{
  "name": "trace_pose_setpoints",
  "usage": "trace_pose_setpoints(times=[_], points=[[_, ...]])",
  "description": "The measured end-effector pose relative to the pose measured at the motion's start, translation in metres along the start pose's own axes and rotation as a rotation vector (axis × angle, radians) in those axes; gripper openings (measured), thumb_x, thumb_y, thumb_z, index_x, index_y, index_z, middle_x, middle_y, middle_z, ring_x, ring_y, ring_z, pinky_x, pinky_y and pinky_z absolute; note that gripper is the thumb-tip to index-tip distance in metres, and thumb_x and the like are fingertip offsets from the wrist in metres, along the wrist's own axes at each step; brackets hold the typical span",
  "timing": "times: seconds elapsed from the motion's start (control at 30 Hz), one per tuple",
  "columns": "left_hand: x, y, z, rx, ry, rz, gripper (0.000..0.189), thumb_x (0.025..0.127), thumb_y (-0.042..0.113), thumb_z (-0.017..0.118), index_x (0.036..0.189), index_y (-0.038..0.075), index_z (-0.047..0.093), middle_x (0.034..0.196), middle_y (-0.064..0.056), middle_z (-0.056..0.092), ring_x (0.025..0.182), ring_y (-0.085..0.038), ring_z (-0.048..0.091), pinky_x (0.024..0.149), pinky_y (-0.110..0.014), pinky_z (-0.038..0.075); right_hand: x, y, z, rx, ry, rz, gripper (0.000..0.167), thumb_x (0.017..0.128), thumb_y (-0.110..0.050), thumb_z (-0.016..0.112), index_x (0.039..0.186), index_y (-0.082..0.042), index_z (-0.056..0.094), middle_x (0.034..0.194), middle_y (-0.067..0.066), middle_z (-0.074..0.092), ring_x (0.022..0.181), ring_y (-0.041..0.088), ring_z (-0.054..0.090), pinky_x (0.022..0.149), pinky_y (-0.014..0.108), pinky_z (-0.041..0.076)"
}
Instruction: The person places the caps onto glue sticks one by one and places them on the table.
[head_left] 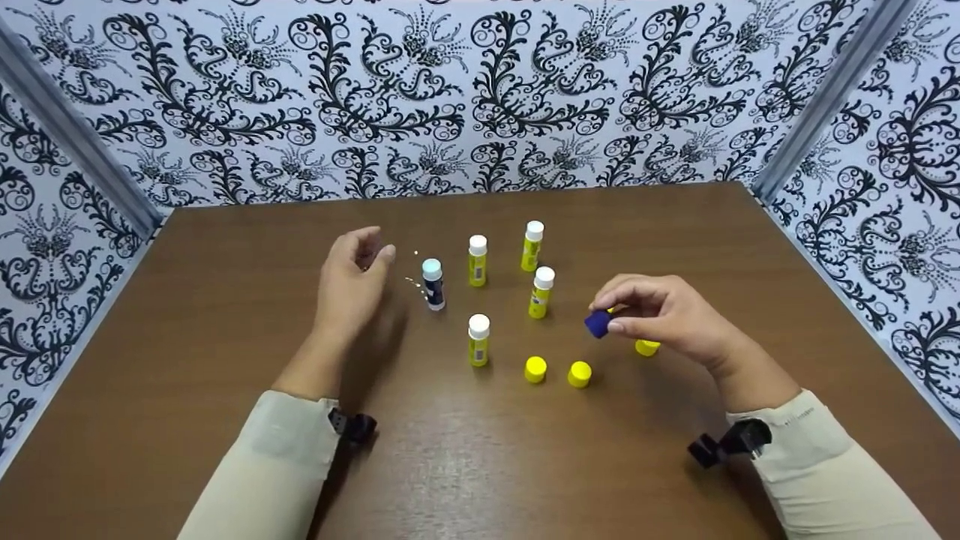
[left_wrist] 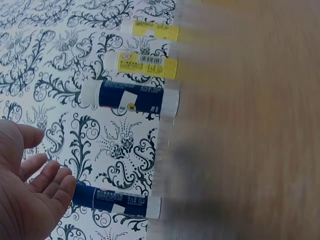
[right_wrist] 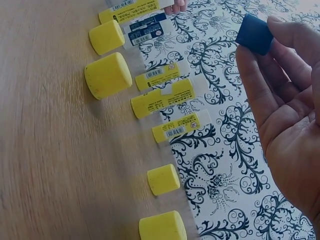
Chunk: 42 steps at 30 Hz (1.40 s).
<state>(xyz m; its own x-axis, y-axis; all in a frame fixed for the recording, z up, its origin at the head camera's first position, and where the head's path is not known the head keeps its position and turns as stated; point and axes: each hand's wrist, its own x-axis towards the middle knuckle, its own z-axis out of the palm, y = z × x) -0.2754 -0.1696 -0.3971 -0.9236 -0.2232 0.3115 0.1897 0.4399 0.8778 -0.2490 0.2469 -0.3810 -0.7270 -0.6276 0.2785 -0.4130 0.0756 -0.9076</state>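
My right hand [head_left: 664,319] pinches a blue cap [head_left: 598,324] between thumb and fingertips, above the table. In the right wrist view the cap [right_wrist: 254,34] is held clear of the yellow caps. My left hand [head_left: 352,281] has its fingers loosely bent and holds nothing, left of an uncapped blue glue stick [head_left: 433,285] standing upright. Another blue glue stick [left_wrist: 117,201] shows partly behind the left fingers in the left wrist view; in the head view that hand hides it. Several yellow glue sticks [head_left: 478,341] with white tops stand upright between the hands.
Yellow caps [head_left: 580,374] sit on the brown table [head_left: 420,465] in front of and under the right hand, which partly covers some. Small white specks [head_left: 414,282] lie beside the blue stick. Patterned walls [head_left: 450,97] enclose the back and sides.
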Motion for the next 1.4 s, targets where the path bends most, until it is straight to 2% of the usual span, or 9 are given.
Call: trace_pose_setpoints(times=[0.17,0.37,0.6,0.73,1.07,1.27,1.4], points=[[-0.002,-0.001,0.007,0.004,-0.038,0.031,0.040,0.101,0.020,0.067,0.135,0.000,0.063,0.127,-0.022,0.063,0.118,-0.035,0.061,0.106,-0.047,0.050,0.000,-0.001,0.000,0.017,0.013,0.003,0.022,0.092,0.010,0.069,0.114,0.008,0.071,0.115,0.015,0.070,0.099,0.019,0.071,0.086,0.023,0.060],[-0.005,-0.003,0.015,-0.008,-0.123,0.000,0.046,0.101,0.027,0.069,0.138,0.002,0.060,0.132,-0.018,0.065,0.122,-0.030,0.062,0.109,-0.043,0.050,0.001,0.001,0.002,-0.003,0.052,0.003,0.024,0.091,0.011,0.070,0.115,0.006,0.072,0.115,0.015,0.070,0.099,0.020,0.071,0.086,0.023,0.060],[-0.007,0.000,0.021,-0.023,-0.210,-0.035,0.052,0.098,0.027,0.074,0.140,0.002,0.058,0.136,-0.018,0.064,0.128,-0.032,0.060,0.112,-0.043,0.049,0.002,0.001,0.005,0.005,0.069,-0.010,0.025,0.092,0.011,0.068,0.116,0.005,0.073,0.116,0.015,0.069,0.100,0.022,0.070,0.088,0.023,0.060],[-0.006,0.003,0.027,-0.026,-0.251,-0.051,0.056,0.095,0.025,0.078,0.141,0.001,0.056,0.137,-0.020,0.062,0.127,-0.032,0.061,0.112,-0.042,0.050,0.001,0.000,0.005,0.016,0.077,-0.008,0.025,0.092,0.011,0.069,0.116,0.005,0.073,0.116,0.015,0.069,0.102,0.022,0.069,0.089,0.024,0.060],[-0.004,-0.001,0.036,0.018,-0.326,-0.114,0.060,0.093,0.022,0.080,0.145,0.005,0.056,0.137,-0.015,0.065,0.123,-0.029,0.063,0.109,-0.042,0.051,0.002,0.002,0.006,0.015,0.064,0.004,0.025,0.092,0.010,0.069,0.115,0.004,0.073,0.116,0.016,0.069,0.100,0.022,0.070,0.087,0.023,0.060],[-0.003,-0.005,0.037,0.044,-0.342,-0.121,0.052,0.095,0.017,0.077,0.141,0.003,0.058,0.132,-0.015,0.067,0.122,-0.029,0.063,0.109,-0.043,0.051,0.003,0.004,0.007,0.015,0.052,0.017,0.024,0.092,0.009,0.070,0.115,0.001,0.074,0.116,0.017,0.069,0.101,0.022,0.070,0.087,0.023,0.060],[-0.004,-0.008,0.037,0.038,-0.344,-0.128,0.045,0.094,0.016,0.077,0.135,0.004,0.062,0.128,-0.015,0.068,0.118,-0.029,0.063,0.107,-0.042,0.051,0.002,0.005,0.006,0.014,0.051,0.003,0.024,0.092,0.011,0.069,0.115,0.004,0.073,0.116,0.018,0.069,0.101,0.023,0.069,0.087,0.024,0.060]])
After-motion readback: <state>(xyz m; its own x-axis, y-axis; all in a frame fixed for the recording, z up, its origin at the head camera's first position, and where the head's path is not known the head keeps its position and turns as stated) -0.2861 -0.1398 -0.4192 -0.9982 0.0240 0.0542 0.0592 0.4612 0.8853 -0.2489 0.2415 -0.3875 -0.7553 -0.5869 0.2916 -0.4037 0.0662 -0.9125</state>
